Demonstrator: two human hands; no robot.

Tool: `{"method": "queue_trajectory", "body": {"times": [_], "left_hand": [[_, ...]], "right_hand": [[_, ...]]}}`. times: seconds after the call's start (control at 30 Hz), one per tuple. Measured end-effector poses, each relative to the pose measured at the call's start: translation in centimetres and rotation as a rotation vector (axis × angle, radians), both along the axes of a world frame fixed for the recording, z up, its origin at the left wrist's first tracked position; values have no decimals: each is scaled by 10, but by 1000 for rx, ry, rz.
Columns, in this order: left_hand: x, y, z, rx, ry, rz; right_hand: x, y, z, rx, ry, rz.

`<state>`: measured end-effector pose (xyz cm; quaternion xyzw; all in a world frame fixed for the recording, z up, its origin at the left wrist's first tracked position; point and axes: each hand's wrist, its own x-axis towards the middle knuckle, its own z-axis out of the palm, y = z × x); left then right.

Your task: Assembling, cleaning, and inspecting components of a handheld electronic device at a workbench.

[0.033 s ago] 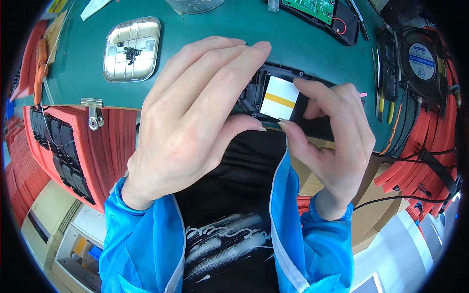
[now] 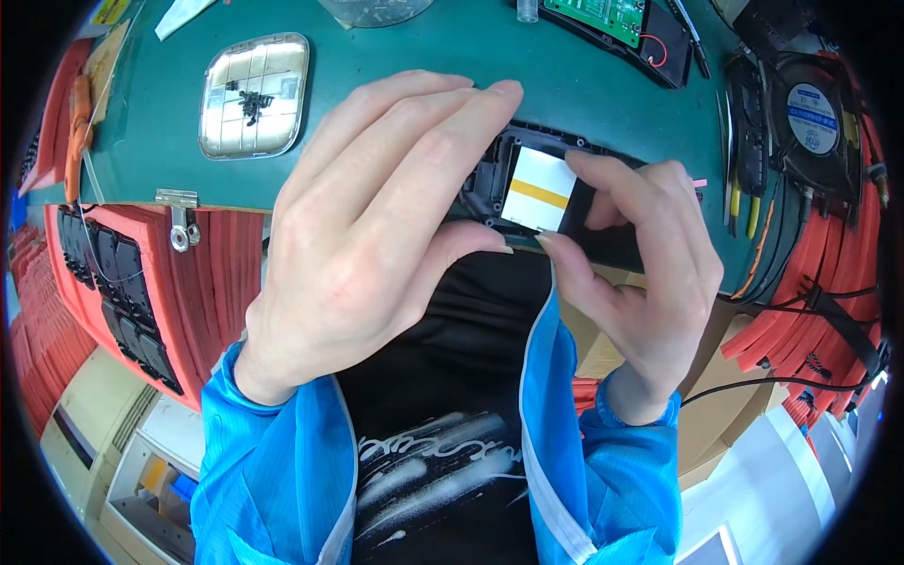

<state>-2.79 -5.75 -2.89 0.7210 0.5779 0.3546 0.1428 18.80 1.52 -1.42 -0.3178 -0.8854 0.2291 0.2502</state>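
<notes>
A black plastic housing [image 2: 485, 179] lies at the table's near edge, its inside with ribs and screw posts facing up. Over its left end curves my left hand [image 2: 367, 217], the thumb along the near edge and the fingers toward the far edge; the palm hides part of the housing. Set in the housing is a flat white rectangular panel [image 2: 532, 209] with a yellow stripe across it. Thumb and index finger of my right hand [image 2: 650, 254] close on the panel's right side, one at its near corner and one at its far corner.
A square metal dish [image 2: 254, 132] of small black screws stands at left on the green table [image 2: 395, 47]. Behind are a green circuit board [image 2: 603, 17] in a black case and a clear container [image 2: 375, 8]. A fan [image 2: 812, 118] and tweezers are at right; red foam trays [image 2: 207, 292] stand below left.
</notes>
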Motion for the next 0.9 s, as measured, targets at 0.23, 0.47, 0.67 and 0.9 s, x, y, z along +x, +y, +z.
{"method": "queue_trajectory", "body": {"times": [0.23,0.47,0.67,0.9], "left_hand": [[0,1,-1,14,-10,-6],[2,1,2,7,29,-23],[6,-4,1,2,103,-17],[7,-3,0,-3,100,-13]], "right_hand": [[1,2,0,11,-27,10],[0,3,-2,22,-36,8],[-2,-2,-2,1,1,-28],[8,-11,1,103,5,61]]}}
